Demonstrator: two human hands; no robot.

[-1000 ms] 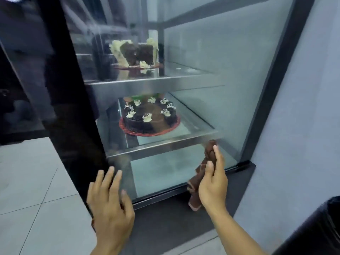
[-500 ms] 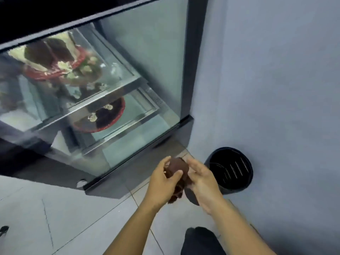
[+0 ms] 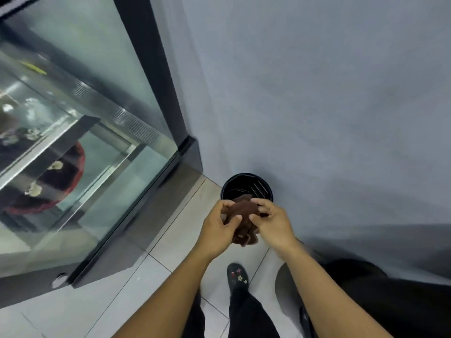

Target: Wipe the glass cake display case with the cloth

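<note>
The glass cake display case (image 3: 117,181) fills the left of the head view, black-framed, with a chocolate cake on a red board (image 3: 48,186) behind the pane. A brown cloth (image 3: 244,215) is bunched between both hands, well to the right of the case and above the floor. My left hand (image 3: 217,228) grips its left side. My right hand (image 3: 273,223) grips its right side. Neither hand touches the glass.
A black round bin (image 3: 246,186) stands on the tiled floor by the grey wall (image 3: 317,93), just beyond the hands. My dark shoe (image 3: 238,279) and trouser legs are below the hands. The case's black base corner (image 3: 192,154) juts out near the bin.
Both hands have left the case and come together on the cloth, away from the glass. The view has tilted down and to the right, toward the floor and the bin.
</note>
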